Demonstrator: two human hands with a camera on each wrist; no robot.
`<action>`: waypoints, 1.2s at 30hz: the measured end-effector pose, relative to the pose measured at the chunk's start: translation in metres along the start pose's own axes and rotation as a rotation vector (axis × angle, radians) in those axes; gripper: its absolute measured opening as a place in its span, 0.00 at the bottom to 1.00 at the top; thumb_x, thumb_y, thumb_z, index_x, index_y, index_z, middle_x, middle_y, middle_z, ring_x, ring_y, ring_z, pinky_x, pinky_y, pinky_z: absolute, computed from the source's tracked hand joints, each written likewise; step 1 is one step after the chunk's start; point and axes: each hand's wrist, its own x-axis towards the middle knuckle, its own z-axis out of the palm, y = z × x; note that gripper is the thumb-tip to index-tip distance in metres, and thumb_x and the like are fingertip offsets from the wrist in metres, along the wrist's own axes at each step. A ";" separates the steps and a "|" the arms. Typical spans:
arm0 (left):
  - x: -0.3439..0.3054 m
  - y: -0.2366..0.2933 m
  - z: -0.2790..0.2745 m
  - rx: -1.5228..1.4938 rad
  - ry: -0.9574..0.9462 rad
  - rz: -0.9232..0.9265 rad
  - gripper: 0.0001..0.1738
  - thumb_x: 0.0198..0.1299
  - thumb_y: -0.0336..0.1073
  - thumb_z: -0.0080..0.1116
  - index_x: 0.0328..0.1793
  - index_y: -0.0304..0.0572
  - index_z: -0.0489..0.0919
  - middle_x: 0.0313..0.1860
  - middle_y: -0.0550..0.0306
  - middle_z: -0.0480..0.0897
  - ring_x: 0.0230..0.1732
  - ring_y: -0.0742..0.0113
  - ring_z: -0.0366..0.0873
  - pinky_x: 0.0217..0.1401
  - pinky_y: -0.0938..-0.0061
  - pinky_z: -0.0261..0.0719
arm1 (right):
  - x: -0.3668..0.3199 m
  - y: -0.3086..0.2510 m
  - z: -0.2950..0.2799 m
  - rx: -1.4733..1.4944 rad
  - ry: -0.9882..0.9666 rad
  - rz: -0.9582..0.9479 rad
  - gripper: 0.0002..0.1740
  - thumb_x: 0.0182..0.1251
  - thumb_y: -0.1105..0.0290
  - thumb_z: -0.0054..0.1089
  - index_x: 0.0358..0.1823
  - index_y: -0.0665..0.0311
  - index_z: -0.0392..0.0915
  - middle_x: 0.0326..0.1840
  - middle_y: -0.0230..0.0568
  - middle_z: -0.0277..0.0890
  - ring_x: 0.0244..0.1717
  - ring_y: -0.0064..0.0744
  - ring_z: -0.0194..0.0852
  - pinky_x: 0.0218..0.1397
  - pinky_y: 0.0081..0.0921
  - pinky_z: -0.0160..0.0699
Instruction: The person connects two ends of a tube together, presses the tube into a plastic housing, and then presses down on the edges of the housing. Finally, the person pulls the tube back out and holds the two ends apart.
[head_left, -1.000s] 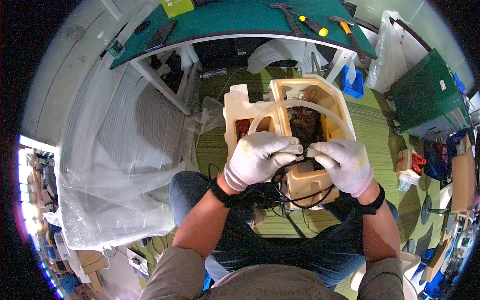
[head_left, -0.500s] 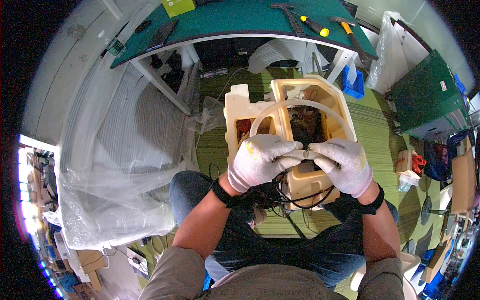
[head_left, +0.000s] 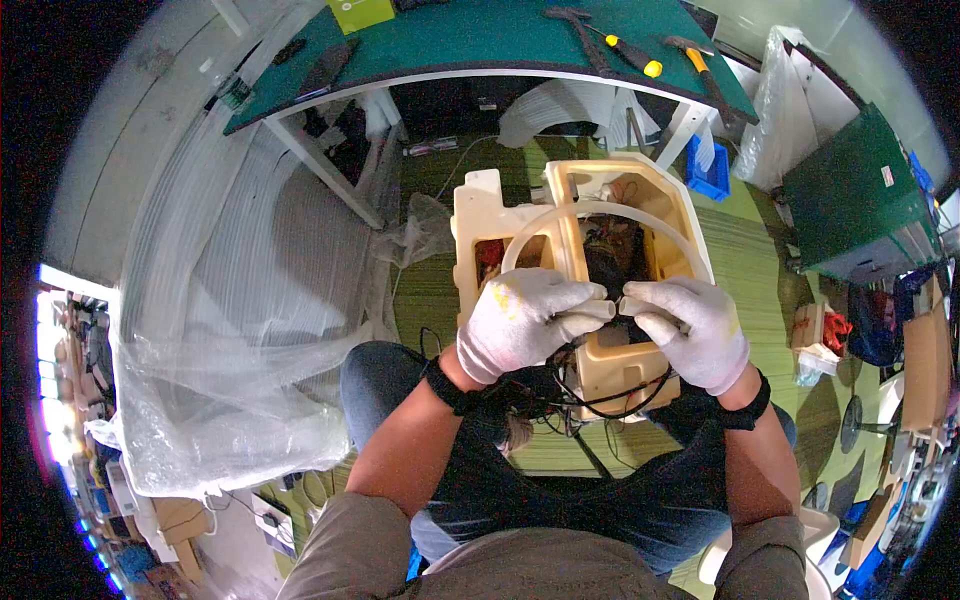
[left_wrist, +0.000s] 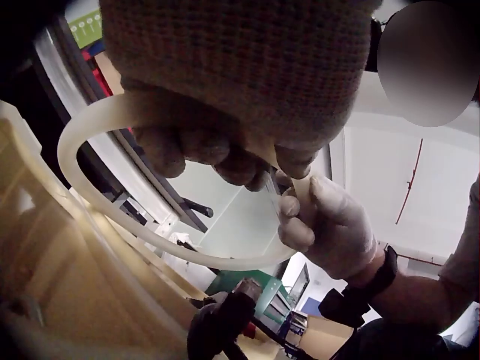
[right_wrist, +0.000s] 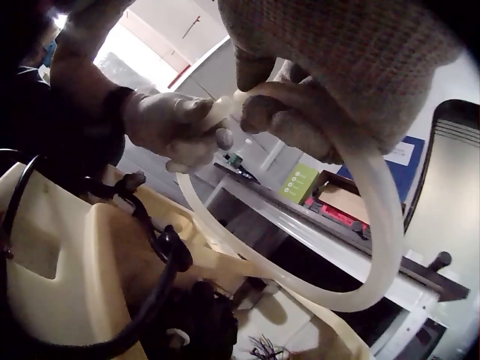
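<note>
A translucent white hose arches over a cream plastic housing. The gloved left hand pinches one end of it, and the gloved right hand grips the other. In the head view the two ends face each other with a small gap between the fingertips. The left wrist view shows the hose looping below both hands; in the right wrist view it curves down from the right hand's fingers. Palms and most of the gripped lengths are hidden.
Black cables hang at the housing's near side. Beyond it stands a green-topped table with hammers and a screwdriver. Wrapped sheets stand left; a blue bin and a green cabinet are at the right.
The hose ends came together about half a second ago and now stand slightly apart again. Both hands keep their hold, with only small shifts.
</note>
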 end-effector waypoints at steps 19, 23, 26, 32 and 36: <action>0.000 0.006 -0.002 0.049 -0.047 -0.023 0.18 0.51 0.44 0.77 0.46 0.45 0.88 0.28 0.51 0.83 0.30 0.49 0.84 0.32 0.60 0.80 | -0.004 0.007 0.002 0.018 -0.070 0.002 0.13 0.57 0.73 0.73 0.45 0.63 0.85 0.35 0.45 0.85 0.35 0.47 0.85 0.39 0.37 0.84; 0.001 0.008 -0.003 0.038 -0.053 -0.027 0.19 0.51 0.45 0.77 0.46 0.45 0.88 0.27 0.51 0.83 0.30 0.49 0.84 0.33 0.60 0.80 | -0.004 0.009 0.002 0.021 -0.074 0.003 0.14 0.57 0.72 0.74 0.45 0.64 0.85 0.35 0.45 0.85 0.36 0.47 0.85 0.40 0.38 0.83; 0.000 0.007 -0.003 0.046 -0.061 -0.025 0.19 0.51 0.45 0.77 0.46 0.45 0.88 0.27 0.51 0.83 0.30 0.49 0.84 0.33 0.60 0.80 | -0.004 0.008 0.001 0.009 -0.074 0.004 0.14 0.57 0.71 0.74 0.45 0.64 0.86 0.35 0.46 0.85 0.36 0.48 0.85 0.40 0.39 0.83; 0.000 0.006 -0.001 0.045 -0.050 -0.012 0.19 0.51 0.46 0.77 0.47 0.46 0.88 0.27 0.52 0.82 0.29 0.49 0.83 0.32 0.60 0.79 | -0.006 0.011 0.001 -0.011 -0.074 -0.004 0.14 0.58 0.69 0.74 0.45 0.64 0.86 0.36 0.46 0.85 0.37 0.48 0.85 0.41 0.39 0.83; -0.002 0.004 0.001 0.055 -0.056 -0.010 0.20 0.51 0.46 0.77 0.47 0.47 0.88 0.26 0.52 0.82 0.29 0.50 0.82 0.31 0.60 0.78 | -0.006 0.012 0.001 -0.028 -0.087 -0.001 0.14 0.58 0.67 0.75 0.44 0.63 0.86 0.36 0.45 0.85 0.37 0.48 0.85 0.41 0.39 0.82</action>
